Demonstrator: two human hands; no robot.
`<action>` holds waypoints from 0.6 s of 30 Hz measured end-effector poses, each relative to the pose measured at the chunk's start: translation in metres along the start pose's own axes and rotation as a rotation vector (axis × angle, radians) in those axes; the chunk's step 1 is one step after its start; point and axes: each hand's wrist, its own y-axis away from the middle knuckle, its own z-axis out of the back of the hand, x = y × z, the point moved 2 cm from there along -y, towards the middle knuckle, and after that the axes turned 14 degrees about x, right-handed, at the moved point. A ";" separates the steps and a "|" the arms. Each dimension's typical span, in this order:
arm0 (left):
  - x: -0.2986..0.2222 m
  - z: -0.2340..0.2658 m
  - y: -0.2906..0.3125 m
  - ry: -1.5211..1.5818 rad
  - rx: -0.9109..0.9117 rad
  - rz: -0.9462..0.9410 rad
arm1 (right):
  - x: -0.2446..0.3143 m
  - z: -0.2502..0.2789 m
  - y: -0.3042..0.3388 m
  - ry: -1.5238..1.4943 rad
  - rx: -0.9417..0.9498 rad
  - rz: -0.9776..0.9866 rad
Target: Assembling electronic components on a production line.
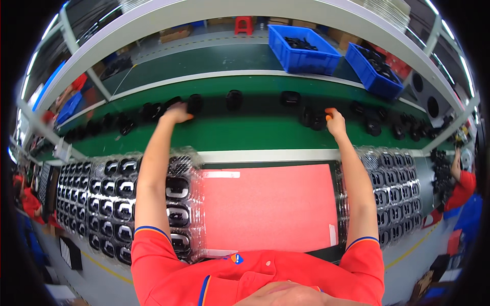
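My left hand [177, 113] reaches over the green conveyor belt [245, 125], next to a black plastic part [173, 101] and just left of another rounded black part [195, 103]. Its orange-tipped thumb sticks out to the right; the other fingers are smeared and partly hidden, so their grip is unclear. Farther right, my right hand [335, 123] is over the belt with orange-covered fingertips. Thumb and forefinger are a little apart, close beside a dark rounded part [318, 121], with no part visible between them.
Clear plastic trays of glossy black parts lie left [123, 208] and right [395, 191] of a pink sheet [270, 206] before me. Two blue bins [306, 60] [370, 76] of black pieces stand beyond the belt. A white frame bar [245, 11] crosses above. Co-workers sit at both sides.
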 end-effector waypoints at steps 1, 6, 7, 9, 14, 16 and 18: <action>0.009 -0.001 -0.010 -0.014 -0.099 0.063 | -0.007 0.014 0.000 0.235 -0.066 0.169; 0.075 -0.030 -0.027 -0.148 -0.037 0.264 | 0.038 0.069 0.064 0.475 0.016 0.362; 0.066 -0.031 -0.030 -0.088 -0.042 0.270 | 0.035 0.085 0.077 0.591 0.059 0.419; 0.059 -0.029 -0.032 -0.069 -0.062 0.263 | 0.025 0.111 0.097 0.700 0.204 0.464; 0.027 -0.010 -0.022 -0.114 -0.126 0.258 | -0.004 0.173 0.150 0.760 0.287 0.215; 0.034 -0.012 -0.023 -0.163 -0.063 0.233 | -0.018 0.183 0.162 0.879 0.423 0.023; 0.024 -0.011 -0.016 -0.083 -0.083 0.242 | -0.023 0.184 0.179 0.855 0.462 -0.037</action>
